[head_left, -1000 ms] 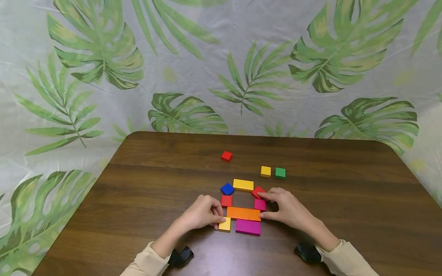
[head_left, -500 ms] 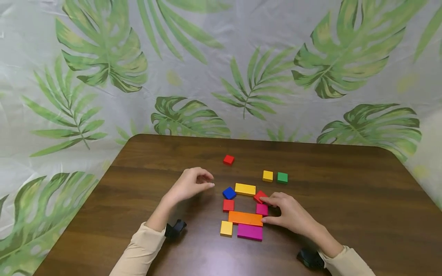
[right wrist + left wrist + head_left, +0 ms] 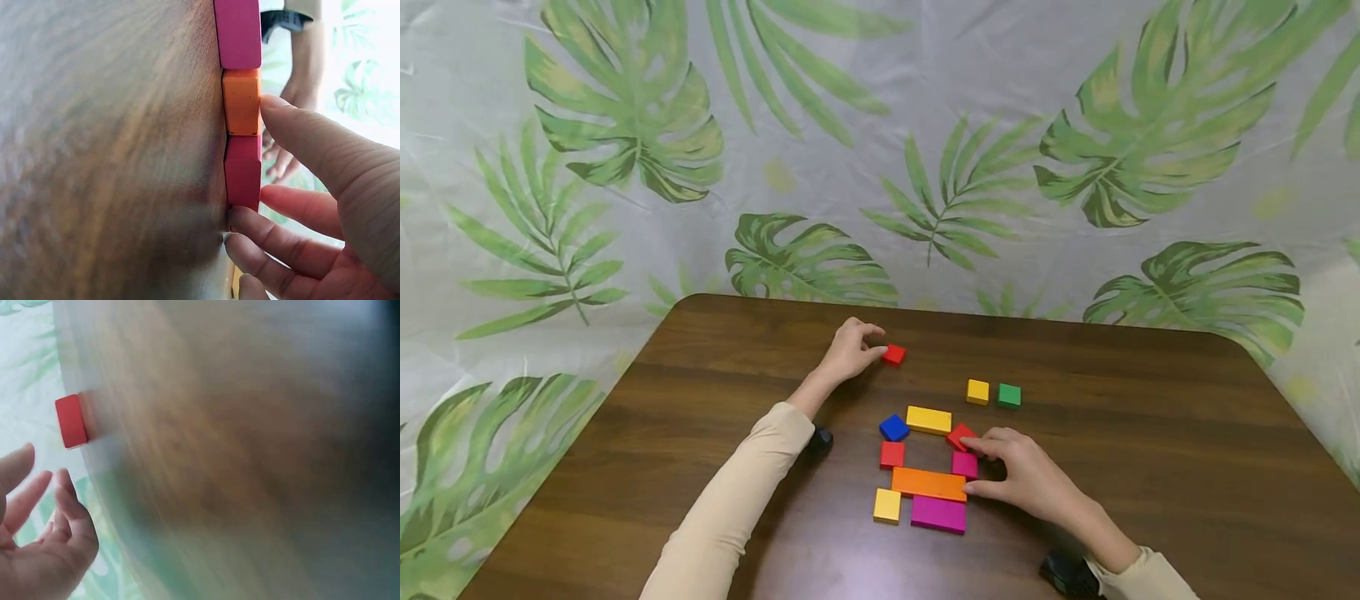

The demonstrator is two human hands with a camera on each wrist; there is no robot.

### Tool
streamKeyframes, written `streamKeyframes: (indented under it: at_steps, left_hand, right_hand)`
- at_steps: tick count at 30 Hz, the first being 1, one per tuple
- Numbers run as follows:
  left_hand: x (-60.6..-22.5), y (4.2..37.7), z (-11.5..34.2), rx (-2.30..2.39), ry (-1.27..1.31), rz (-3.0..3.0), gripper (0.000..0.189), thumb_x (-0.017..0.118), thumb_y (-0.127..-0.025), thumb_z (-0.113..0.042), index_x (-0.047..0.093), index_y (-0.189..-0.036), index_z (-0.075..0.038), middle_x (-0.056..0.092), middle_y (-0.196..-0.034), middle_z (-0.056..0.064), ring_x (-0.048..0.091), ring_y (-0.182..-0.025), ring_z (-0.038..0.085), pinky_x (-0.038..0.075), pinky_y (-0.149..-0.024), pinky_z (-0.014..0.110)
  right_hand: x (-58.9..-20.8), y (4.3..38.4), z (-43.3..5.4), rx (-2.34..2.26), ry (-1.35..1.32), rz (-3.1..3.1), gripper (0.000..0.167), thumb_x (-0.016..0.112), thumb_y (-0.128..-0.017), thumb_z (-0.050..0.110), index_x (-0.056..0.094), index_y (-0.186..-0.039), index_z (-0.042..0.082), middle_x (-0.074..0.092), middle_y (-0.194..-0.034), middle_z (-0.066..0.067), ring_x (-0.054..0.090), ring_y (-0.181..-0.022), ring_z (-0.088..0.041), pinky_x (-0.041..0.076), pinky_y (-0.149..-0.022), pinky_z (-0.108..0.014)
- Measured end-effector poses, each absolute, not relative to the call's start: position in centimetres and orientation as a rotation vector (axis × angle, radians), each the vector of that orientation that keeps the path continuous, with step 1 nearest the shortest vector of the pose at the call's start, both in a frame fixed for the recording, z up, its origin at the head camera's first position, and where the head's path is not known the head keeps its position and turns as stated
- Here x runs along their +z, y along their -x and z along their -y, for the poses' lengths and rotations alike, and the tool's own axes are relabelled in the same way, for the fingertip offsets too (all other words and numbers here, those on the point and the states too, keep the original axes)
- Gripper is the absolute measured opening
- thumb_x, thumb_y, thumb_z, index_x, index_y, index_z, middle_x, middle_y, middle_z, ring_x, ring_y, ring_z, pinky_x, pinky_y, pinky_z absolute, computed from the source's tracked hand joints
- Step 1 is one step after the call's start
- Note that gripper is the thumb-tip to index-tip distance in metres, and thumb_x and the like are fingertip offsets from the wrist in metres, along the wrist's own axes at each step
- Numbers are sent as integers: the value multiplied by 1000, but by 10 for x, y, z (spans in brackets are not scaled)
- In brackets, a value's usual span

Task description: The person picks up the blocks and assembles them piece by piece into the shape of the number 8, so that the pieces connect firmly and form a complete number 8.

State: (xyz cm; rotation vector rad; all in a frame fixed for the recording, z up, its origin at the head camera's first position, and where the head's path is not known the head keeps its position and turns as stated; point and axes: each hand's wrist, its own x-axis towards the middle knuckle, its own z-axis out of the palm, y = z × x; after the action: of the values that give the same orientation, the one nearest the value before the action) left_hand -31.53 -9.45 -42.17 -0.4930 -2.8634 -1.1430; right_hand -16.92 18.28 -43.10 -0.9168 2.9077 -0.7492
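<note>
My left hand (image 3: 850, 350) reaches to a lone red block (image 3: 893, 355) at the back of the table. In the left wrist view, its fingers are spread and a gap shows between them and the red block (image 3: 72, 422). My right hand (image 3: 1026, 471) rests at the right side of a block arrangement. Its thumb touches the end of the long orange block (image 3: 242, 102), while a fingertip lies on a turned red block (image 3: 960, 437). Between them sits a small magenta block (image 3: 965, 464). A long magenta block (image 3: 938, 514) lies in front of the orange one.
On the arrangement's left are a small yellow block (image 3: 887, 506), a red block (image 3: 892, 455) and a turned blue block (image 3: 894, 427). A long yellow block (image 3: 929, 420) tops it. Farther back lie loose yellow (image 3: 977, 392) and green (image 3: 1009, 396) blocks on the brown table (image 3: 1120, 383).
My left hand has let go of the small yellow block at front left and moved away across the table to the lone red block. The right hand stays in place.
</note>
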Motion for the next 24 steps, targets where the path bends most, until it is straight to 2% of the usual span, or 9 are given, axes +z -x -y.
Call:
streamKeyframes:
  at_steps: [5, 15, 20, 24]
  left_hand:
    - [-425, 324, 89, -1135, 505, 2905, 33, 63, -89, -16, 62, -119, -3, 54, -117, 19, 61, -85, 27, 52, -79, 34]
    - [-427, 331, 83, -1116, 540, 2989, 25, 67, -85, -12, 68, -109, -3, 67, -111, 14, 66, -88, 24, 54, -79, 31]
    - [-425, 329, 85, -1146, 494, 3038, 23, 69, -83, -13, 69, -105, -5, 68, -102, 12, 62, -91, 22, 51, -83, 32]
    - [-425, 325, 93, -1216, 432, 3078, 23, 73, -81, -15, 70, -102, -7, 67, -92, 8, 59, -85, 17, 46, -75, 26]
  right_hand:
    - [-431, 168, -183, -750, 924, -2905, 57, 74, -75, 44, 65, -119, 10, 61, -92, 6, 49, -78, -5, 44, -65, -18]
    - [-428, 167, -183, -735, 887, -2887, 56, 75, -75, 42, 64, -121, 11, 60, -92, 5, 48, -78, -5, 42, -64, -17]
    - [-428, 168, -184, -729, 876, -2890, 57, 74, -75, 43, 64, -121, 12, 60, -91, 5, 47, -77, -5, 42, -63, -17]
    - [-428, 167, -186, -726, 873, -2885, 57, 74, -75, 44, 64, -121, 12, 61, -91, 4, 47, -77, -5, 41, -63, -17]
